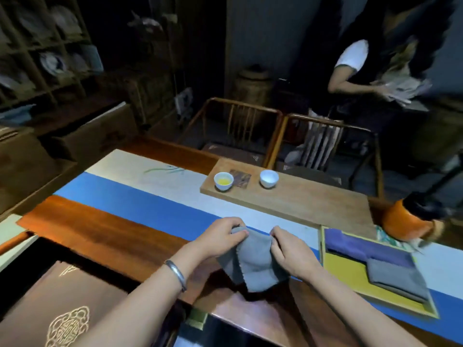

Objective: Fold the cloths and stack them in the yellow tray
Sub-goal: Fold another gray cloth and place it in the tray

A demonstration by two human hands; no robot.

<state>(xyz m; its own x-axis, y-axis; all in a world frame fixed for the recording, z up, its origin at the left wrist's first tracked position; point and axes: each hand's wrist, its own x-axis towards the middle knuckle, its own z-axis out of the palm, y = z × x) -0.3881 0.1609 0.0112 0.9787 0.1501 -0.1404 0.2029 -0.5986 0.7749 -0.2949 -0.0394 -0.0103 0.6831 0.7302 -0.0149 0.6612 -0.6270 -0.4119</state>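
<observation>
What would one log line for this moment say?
left hand: gripping grey cloth | right hand: gripping same cloth | yellow tray: holds purple cloth, folded grey cloth | step: folding

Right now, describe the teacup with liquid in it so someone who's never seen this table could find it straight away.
Look at the pale wooden board lying on the far side of the table, beyond the blue runner. Two small white cups sit on it with a dark square coaster between them. The one you want is the left cup, which holds yellow liquid; the right cup looks empty.
</observation>
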